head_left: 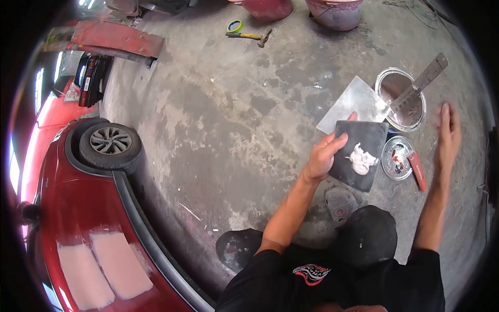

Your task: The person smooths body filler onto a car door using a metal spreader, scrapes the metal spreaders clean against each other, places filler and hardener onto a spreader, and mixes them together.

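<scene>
My left hand (pixel 324 157) grips the left edge of a dark square board (pixel 345 169), thumb on top. A blob of pinkish-white paste (pixel 362 159) lies on the board. Behind the board, close to my fingers, is a flat grey metal sheet (pixel 353 104); whether I hold it too is unclear. My right hand (pixel 448 130) is raised at the right, fingers stretched out and slightly blurred, holding nothing. Between my hands stand an open can (pixel 399 87) with a long spatula (pixel 429 73) in it and a round metal lid (pixel 395 167) with a red-handled tool (pixel 417 171) on it.
A red car (pixel 78 203) with two pinkish filler patches (pixel 122 265) stands at the left. A hammer (pixel 249 36), a tape roll (pixel 235 26) and two buckets (pixel 337 13) are on the floor at the top. A red panel (pixel 112 39) lies at the upper left.
</scene>
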{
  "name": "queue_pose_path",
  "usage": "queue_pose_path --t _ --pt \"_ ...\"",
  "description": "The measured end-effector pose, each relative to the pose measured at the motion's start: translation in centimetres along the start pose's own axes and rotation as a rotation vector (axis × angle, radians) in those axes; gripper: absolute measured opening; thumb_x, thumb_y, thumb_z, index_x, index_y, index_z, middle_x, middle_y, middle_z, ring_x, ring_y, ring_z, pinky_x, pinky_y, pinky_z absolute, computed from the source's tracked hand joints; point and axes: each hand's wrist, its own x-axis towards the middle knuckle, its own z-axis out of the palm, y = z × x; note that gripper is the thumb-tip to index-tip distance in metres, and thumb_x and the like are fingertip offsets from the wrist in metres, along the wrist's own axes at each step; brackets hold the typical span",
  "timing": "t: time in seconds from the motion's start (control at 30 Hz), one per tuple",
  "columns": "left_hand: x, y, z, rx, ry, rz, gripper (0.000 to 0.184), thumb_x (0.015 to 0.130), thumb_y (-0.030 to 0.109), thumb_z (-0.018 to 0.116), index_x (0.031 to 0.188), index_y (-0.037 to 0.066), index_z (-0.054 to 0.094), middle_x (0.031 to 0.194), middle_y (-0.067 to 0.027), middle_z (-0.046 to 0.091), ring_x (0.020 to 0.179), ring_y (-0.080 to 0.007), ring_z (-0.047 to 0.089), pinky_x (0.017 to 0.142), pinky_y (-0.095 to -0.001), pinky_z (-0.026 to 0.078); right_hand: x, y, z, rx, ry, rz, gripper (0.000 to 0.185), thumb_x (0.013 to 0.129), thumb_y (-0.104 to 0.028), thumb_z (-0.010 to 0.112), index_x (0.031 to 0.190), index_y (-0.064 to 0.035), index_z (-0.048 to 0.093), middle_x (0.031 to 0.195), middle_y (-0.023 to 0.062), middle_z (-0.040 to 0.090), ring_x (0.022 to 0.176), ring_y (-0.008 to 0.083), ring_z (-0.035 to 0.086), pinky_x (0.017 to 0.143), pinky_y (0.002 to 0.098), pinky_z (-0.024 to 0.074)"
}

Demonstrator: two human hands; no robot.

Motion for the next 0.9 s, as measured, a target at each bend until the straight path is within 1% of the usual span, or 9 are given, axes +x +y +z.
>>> queue_pose_path --t 0.07,0.13,0.27,0.37,0.47,0.57,0.6,0.67,0.9 --pt "0.4 -0.5 0.5 -0.002 -0.009 -0.019 0.057 0.095 0.017 0.038 0.143 -0.007 0.02 0.142 -0.0144 0.038 0.125 -0.0191 0.043 0.106 -0.0306 0.031 -3.9 0.8 1.6 0.483 -0.537 0.217 0.059 0.095 -0.039 0.049 0.135 0.0023 0.038 0.128 0.0152 0.053 0.111 0.0214 0.055 0.091 0.0315 0.045" --pt "0.7 -0.6 1.0 0.05 -0.084 -0.079 0.056 0.095 0.018 0.039 0.142 -0.008 0.022 0.142 -0.0148 0.037 0.125 -0.0188 0.043 0.106 -0.0304 0.029 -7.3 0.8 4.7 0.872 -0.6 0.477 0.051 0.096 -0.035 0.046 0.131 0.0029 0.043 0.121 0.0133 0.056 0.109 0.0198 0.056 0.091 0.0324 0.0456" --pt "1.3 -0.8 0.6 0.095 -0.158 -0.204 0.058 0.093 0.021 0.042 0.141 -0.009 0.025 0.14 -0.0155 0.04 0.124 -0.0186 0.044 0.106 -0.0306 0.03 -7.5 -2.6 6.7 0.803 -0.382 0.739 0.047 0.095 -0.027 0.053 0.127 0.0059 0.045 0.124 0.0144 0.053 0.11 0.0228 0.055 0.092 0.036 0.0461" --pt "1.6 -1.7 -1.6 0.164 -0.142 -0.202 0.056 0.089 0.019 0.047 0.136 -0.009 0.036 0.13 -0.0161 0.052 0.116 -0.0199 0.052 0.102 -0.0305 0.036 -5.7 -1.3 4.3 0.987 -0.127 0.51 0.045 0.094 -0.029 0.054 0.123 0.0057 0.05 0.121 0.0135 0.057 0.105 0.0215 0.059 0.092 0.0366 0.0477" --pt "1.6 -1.3 -3.1 -0.023 0.09 -0.067 0.049 0.083 0.015 0.051 0.126 -0.009 0.047 0.119 -0.0211 0.058 0.103 -0.0257 0.061 0.092 -0.0354 0.048 -4.2 3.0 -3.4 0.809 -0.033 0.517 0.039 0.094 -0.023 0.055 0.119 0.0069 0.052 0.111 0.0146 0.062 0.103 0.0228 0.06 0.093 0.0364 0.0472" --pt "1.5 -3.3 -7.7 -0.035 0.549 0.012 0.032 0.085 0.01 0.053 0.113 -0.005 0.053 0.102 -0.0167 0.062 0.089 -0.0244 0.064 0.078 -0.0345 0.055 -5.0 4.3 -6.3 0.056 -0.095 0.284 0.032 0.084 -0.007 0.059 0.114 0.002 0.059 0.101 0.0137 0.066 0.091 0.0244 0.063 0.084 0.0345 0.0478" --pt "1.9 -3.5 -7.6 -0.037 0.551 0.0 0.032 0.085 0.01 0.053 0.113 -0.005 0.053 0.102 -0.0167 0.062 0.089 -0.0244 0.064 0.078 -0.0345 0.055 -5.8 5.4 -6.4 0.05 -0.093 0.294 0.032 0.084 -0.007 0.059 0.114 0.002 0.059 0.101 0.0137 0.066 0.091 0.0244 0.063 0.084 0.0345 0.0478" --pt "2.5 -3.6 -7.2 -0.092 0.65 0.06 0.032 0.087 0.011 0.052 0.115 -0.005 0.052 0.107 -0.0147 0.061 0.094 -0.0237 0.062 0.082 -0.0359 0.053 -8.8 9.5 -5.9 -0.543 -0.468 -0.191 0.041 0.077 -0.001 0.056 0.118 -0.0018 0.058 0.108 0.0128 0.062 0.098 0.029 0.06 0.084 0.035 0.0473" --pt "2.6 -5.6 -7.1 -0.034 0.657 0.0 0.03 0.089 0.011 0.054 0.116 -0.001 0.052 0.11 -0.012 0.06 0.1 -0.0218 0.059 0.087 -0.0346 0.048 -12.8 14.5 -2.0 -1.075 -0.573 -0.328 0.052 0.073 0.003 0.054 0.124 -0.0055 0.054 0.119 0.0082 0.056 0.102 0.0257 0.053 0.086 0.0365 0.0407"
